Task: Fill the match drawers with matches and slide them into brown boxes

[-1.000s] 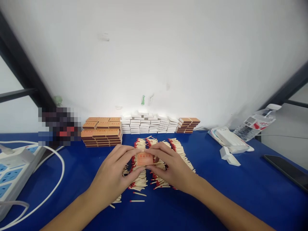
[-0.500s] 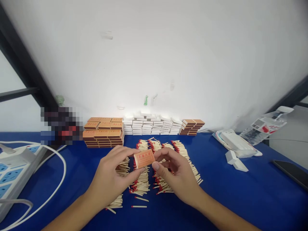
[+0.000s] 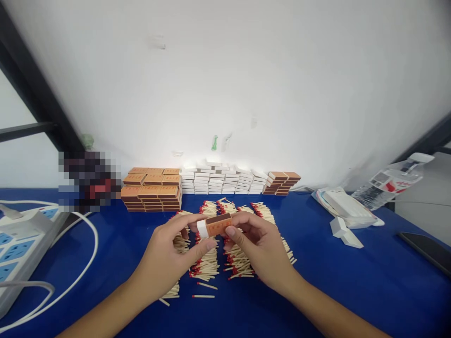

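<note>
A small orange matchbox (image 3: 218, 226) with a dark brown side strip is held up between my hands, slightly tilted. Its white inner tray (image 3: 202, 229) sticks out at the left end. My right hand (image 3: 264, 249) pinches the right end of the sleeve between thumb and fingers. Around the tray end, my left hand (image 3: 162, 256) has its index finger along the top and its thumb at the lower edge. Beneath the hands lie rows of red-tipped matches (image 3: 206, 265), partly hidden by them. Two loose matches (image 3: 203, 296) lie at the near end.
Stacked orange matchboxes (image 3: 151, 192) stand back left, white trays (image 3: 220, 180) in the middle, more matchboxes (image 3: 282, 183) to their right. A power strip (image 3: 24, 244) with white cables occupies the left; a plastic bottle (image 3: 391, 183), white packet (image 3: 343, 206) and phone (image 3: 426, 251) the right.
The matchbox has turned so its dark side strip shows on top. Its white tray now protrudes from the left end. My right hand has shifted slightly along the sleeve.
</note>
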### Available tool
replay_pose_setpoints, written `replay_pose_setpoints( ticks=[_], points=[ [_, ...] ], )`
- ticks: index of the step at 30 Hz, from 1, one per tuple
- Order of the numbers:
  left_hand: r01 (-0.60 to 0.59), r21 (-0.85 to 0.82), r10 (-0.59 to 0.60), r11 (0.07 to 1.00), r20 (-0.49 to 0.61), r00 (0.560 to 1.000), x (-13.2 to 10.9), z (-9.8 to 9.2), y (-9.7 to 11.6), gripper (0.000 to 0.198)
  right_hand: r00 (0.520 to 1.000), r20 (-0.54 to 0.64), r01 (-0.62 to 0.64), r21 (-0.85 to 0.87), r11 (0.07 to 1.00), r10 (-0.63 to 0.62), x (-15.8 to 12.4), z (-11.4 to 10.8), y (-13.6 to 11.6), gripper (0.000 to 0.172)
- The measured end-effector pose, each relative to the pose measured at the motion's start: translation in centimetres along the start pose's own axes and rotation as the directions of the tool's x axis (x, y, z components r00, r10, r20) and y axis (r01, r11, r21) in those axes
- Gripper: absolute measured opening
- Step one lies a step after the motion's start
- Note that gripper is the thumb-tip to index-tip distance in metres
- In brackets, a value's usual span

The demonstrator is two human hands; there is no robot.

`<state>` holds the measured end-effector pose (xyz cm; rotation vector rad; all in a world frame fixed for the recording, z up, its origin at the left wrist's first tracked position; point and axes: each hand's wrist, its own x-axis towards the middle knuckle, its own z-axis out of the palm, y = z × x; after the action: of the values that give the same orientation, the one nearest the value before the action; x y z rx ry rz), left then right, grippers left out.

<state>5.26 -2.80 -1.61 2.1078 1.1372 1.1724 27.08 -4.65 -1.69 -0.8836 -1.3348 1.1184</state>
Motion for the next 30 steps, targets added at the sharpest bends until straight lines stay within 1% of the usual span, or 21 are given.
replay_pose_setpoints(
  ticks=[2,6,8,10,13,16,18,21,24,26,30],
  points=[
    [0.045,-0.056,-0.044,0.997,0.013,0.999,0.0,0.0,0.1,0.039,0.998,-0.01,0.058,-0.01,0.998,-0.059,-0.1,0.0,-0.1,0.021],
    [0.139,-0.153,-0.129,0.978,0.069,0.989,0.1,-0.3,0.4,0.037,0.993,-0.009,0.119,-0.084,0.989,-0.121,-0.3,-0.3,-0.1,0.013],
    [0.164,-0.187,-0.15,0.969,0.085,0.985,0.1,-0.3,0.5,0.037,0.989,0.007,0.148,-0.122,0.981,-0.148,-0.4,-0.5,0.1,0.01],
    [0.166,-0.19,-0.156,0.968,0.067,0.985,0.2,-0.3,0.5,0.037,0.987,0.013,0.163,-0.132,0.978,-0.162,-0.3,-0.7,0.3,0.01],
    [0.131,-0.115,-0.133,0.985,-0.01,0.991,0.4,-0.3,0.5,0.039,0.993,0.021,0.119,-0.084,0.989,-0.118,-0.1,-0.8,0.3,0.012],
    [0.04,-0.004,-0.04,0.999,-0.071,0.997,0.4,-0.4,0.4,0.036,0.999,0.038,0.033,-0.013,0.999,-0.033,0.1,-0.8,0.0,0.02],
    [-0.02,0.02,0.021,1.0,-0.075,0.997,0.4,-0.4,0.3,0.034,0.998,0.041,-0.037,0.007,0.999,0.037,0.2,-0.8,-0.2,0.028],
    [-0.059,0.012,0.059,0.998,-0.062,0.996,0.4,-0.5,0.2,0.035,0.993,0.031,-0.117,-0.016,0.993,0.118,0.3,-0.8,-0.2,0.038],
    [-0.042,0.022,0.044,0.999,-0.068,0.997,0.4,-0.5,0.3,0.034,0.992,0.008,-0.126,-0.035,0.991,0.126,0.5,-1.0,0.0,0.041],
    [-0.007,0.035,0.01,0.999,-0.078,0.997,0.4,-0.5,0.4,0.034,0.993,-0.015,-0.119,-0.042,0.992,0.118,0.8,-1.3,0.1,0.042],
    [0.064,0.056,-0.058,0.996,-0.111,0.992,0.6,-0.7,0.4,0.036,0.991,-0.095,-0.107,-0.113,0.988,0.096,1.4,-2.5,0.1,0.045]
  ],
)
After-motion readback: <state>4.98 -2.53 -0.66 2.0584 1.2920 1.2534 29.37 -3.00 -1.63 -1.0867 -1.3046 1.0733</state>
